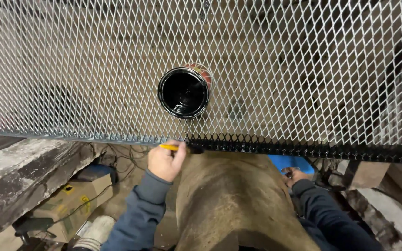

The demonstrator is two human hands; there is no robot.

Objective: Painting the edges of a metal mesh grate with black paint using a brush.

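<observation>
- Left hand (164, 160): clenched around a paintbrush (182, 148) with a yellow handle; thumb and fingers pinch the handle, the dark bristle end points right and touches the lower edge of the mesh panel
- Expanded-metal mesh panel (94, 69): lies flat across the upper view; grey and bare over most of its surface; a black-painted band (303, 149) runs along the near edge from the brush tip to the right border; left of the brush the edge is unpainted
- Paint can (184, 92): open, round, filled with glossy black paint; it stands on the mesh, just above the left hand and well apart from the right hand; a red label shows at its upper rim
- Right hand (295, 175): low under the painted edge, beside a blue object (288, 162); fingers curled near a small dark item, whether they grip it cannot be told
- Both forearms wear dark blue sleeves (138, 209)
- Brown trouser leg (229, 200): fills the centre foreground between the two arms
- Below left: a worn wooden beam (19, 172), a cardboard box (70, 200) with cables, a metal cylinder (94, 234) on the floor
</observation>
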